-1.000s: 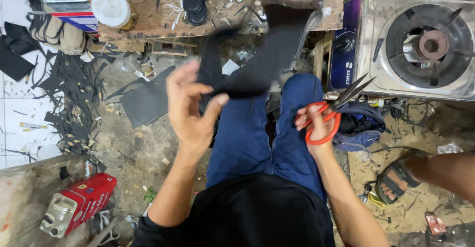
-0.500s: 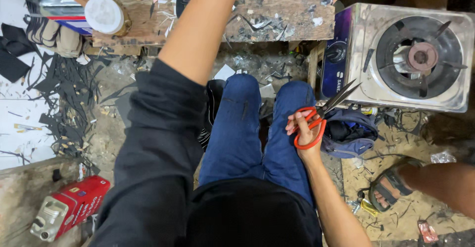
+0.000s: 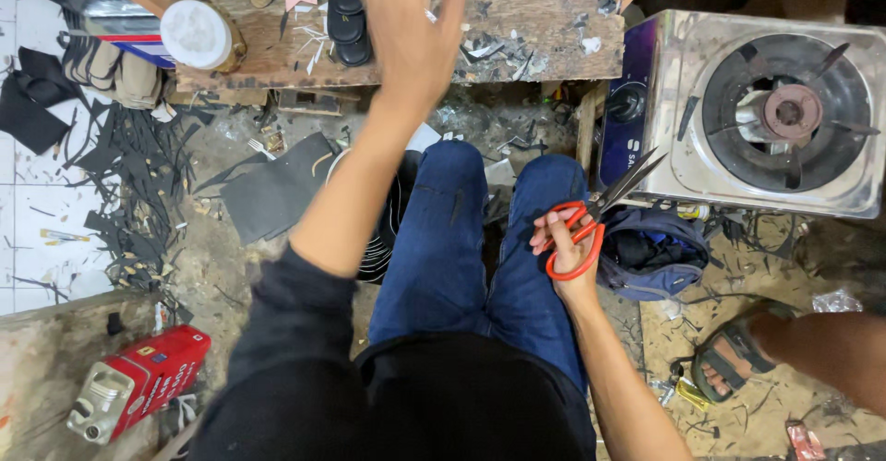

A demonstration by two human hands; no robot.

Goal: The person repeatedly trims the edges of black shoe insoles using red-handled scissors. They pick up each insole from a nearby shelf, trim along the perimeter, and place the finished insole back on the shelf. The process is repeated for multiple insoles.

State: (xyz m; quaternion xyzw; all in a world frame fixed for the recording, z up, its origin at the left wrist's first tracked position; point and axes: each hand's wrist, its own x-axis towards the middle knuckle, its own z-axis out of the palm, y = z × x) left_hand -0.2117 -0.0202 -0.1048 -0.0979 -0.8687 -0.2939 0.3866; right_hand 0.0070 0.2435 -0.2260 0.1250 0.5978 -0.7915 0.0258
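Reaching over the bench (image 3: 517,18) near its front edge, the left hand (image 3: 411,27) is spread open, empty. Red scissors (image 3: 591,226) are gripped by the right hand (image 3: 565,244) on the knee (blades parted, so the jeans (image 3: 461,249) could get nicked).

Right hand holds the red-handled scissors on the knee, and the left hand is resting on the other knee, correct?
Not quite. The head view shows the left hand raised open over the wooden workbench, holding nothing. The right hand does hold the red-handled scissors on the knee.
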